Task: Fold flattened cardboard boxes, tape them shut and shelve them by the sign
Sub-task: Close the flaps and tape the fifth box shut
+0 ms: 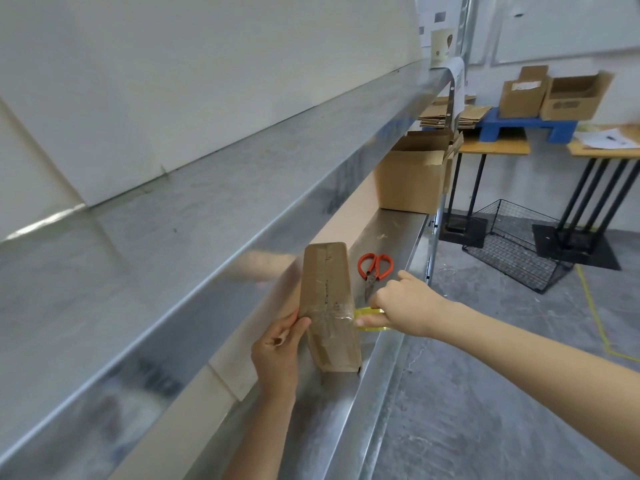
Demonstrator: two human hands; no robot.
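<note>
Small folded cardboard box (329,306) stands on end on the metal shelf (391,230), between the two hands and leaning slightly. Left hand (277,344) grips its left edge, thumb pressed on the front face at a strip of clear tape, fingers wrapped behind. Right hand (405,303) is closed round a yellowish tape roll (367,310) just right of the box, with tape running from the roll onto the box face. Orange-handled scissors (374,268) lie flat on the shelf just beyond the right hand, untouched. A bigger open box (412,178) sits well beyond both hands, further along the shelf. The small box looks light, probably empty and thin-walled, so it would likely tip or slide on the smooth metal when the tape tugs it; the left hand's brace matters. Walls would probably dent under a hard squeeze, so best held at edges and corners, where card is stiffest, not mid-panel. The taped face looks glossy, likely slippery under a thumb. Creases and old tape suggest reused, softened card.
</note>
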